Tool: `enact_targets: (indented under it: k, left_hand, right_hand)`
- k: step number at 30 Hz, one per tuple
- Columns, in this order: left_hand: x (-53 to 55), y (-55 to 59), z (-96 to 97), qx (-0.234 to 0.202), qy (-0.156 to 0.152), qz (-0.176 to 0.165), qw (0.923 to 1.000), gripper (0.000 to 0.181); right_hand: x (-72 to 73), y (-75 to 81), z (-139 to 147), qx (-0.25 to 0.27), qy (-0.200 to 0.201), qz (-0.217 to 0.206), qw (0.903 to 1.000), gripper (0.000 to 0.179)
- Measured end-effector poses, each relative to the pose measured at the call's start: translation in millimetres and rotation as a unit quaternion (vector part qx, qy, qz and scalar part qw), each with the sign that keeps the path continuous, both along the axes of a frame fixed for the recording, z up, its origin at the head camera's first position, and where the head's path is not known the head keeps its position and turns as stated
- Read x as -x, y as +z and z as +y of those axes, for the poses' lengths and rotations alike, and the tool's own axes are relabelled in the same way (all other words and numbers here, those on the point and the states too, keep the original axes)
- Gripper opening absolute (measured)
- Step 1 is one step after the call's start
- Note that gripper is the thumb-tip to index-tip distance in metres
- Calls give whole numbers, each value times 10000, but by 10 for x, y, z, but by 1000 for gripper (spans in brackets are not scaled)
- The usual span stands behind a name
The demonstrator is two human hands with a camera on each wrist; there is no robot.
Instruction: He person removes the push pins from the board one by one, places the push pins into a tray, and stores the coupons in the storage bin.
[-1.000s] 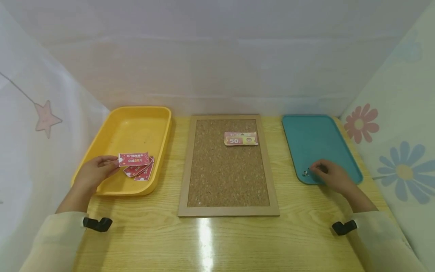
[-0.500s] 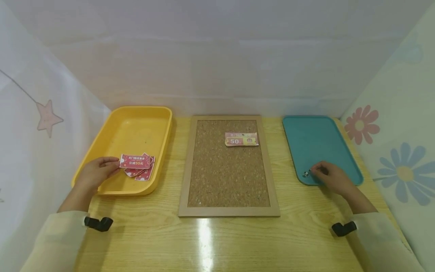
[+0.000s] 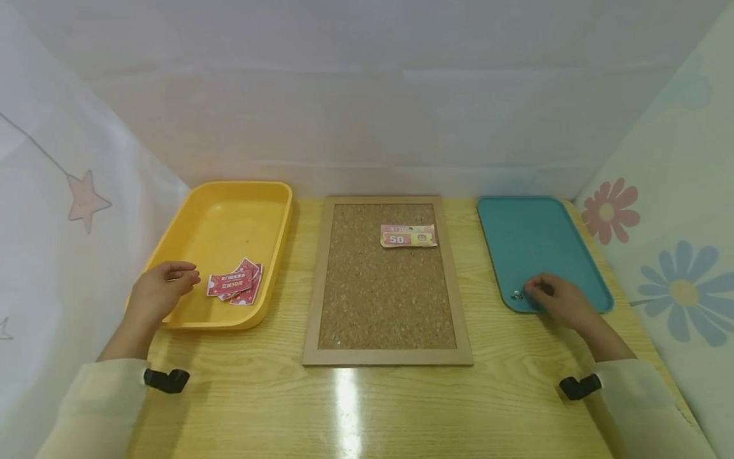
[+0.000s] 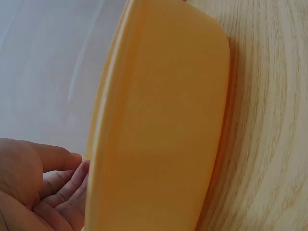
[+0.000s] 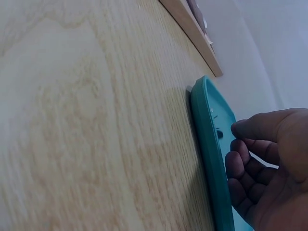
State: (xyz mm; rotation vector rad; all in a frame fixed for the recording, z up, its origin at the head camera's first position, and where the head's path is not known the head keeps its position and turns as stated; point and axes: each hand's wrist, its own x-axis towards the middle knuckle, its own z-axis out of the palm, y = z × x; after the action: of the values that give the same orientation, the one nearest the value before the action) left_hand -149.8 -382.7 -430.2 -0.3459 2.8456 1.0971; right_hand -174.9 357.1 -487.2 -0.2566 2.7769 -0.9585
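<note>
My left hand (image 3: pixel 162 290) hovers over the left side of the yellow tray (image 3: pixel 232 217), its fingers loosely bent and nothing visible in them. Just beyond the fingertips, several red paper coupons (image 3: pixel 236 284) lie overlapping in the tray. In the left wrist view the tray's wall hides the coupons, and the left hand (image 4: pixel 48 187) is partly behind the rim. Over the near edge of the teal tray (image 3: pixel 530 236), my right hand (image 3: pixel 559 298) has thumb and forefinger close together, with no thing seen between them. Small metallic pins (image 3: pixel 517 294) lie beside its fingertips.
Between the trays, a cork board (image 3: pixel 390 293) with a wooden frame lies on the wooden table (image 3: pixel 258 395). One pink and yellow coupon (image 3: pixel 408 236) is fixed near its upper right with a pin. White cloth walls (image 3: pixel 367 115) stand behind and at both sides.
My left hand has let go of the red coupon, which lowered onto the pile. Near my right fingertips, a small pin seen earlier now appears among the others; that hand barely moved.
</note>
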Motion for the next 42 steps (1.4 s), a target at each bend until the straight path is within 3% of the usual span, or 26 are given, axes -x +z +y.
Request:
enact_targets:
  k: [5, 18, 25, 29, 33, 42]
  left_hand:
    - [5, 122, 118, 152, -28, 185, 9997, 55]
    - [119, 410, 806, 155, -538, 728, 9958, 59]
    - [198, 383, 1237, 520, -1105, 1336, 9835, 48]
    - [268, 389, 1497, 527, -1487, 1468, 9765, 44]
    - [331, 400, 1702, 495, -1694, 1459, 9734, 40]
    - [427, 361, 2018, 486, -2074, 1275, 9687, 50]
  right_hand:
    - [-1, 24, -11, 31, -14, 12, 10000, 38]
    - [139, 79, -211, 151, -102, 340, 9993, 40]
    - [196, 134, -401, 472, -27, 685, 9965, 36]
    - [223, 172, -546, 687, 61, 661, 9954, 39]
    - [263, 190, -681, 920, 225, 706, 9930, 44]
    - [333, 152, -853, 1233, 634, 746, 9875, 54]
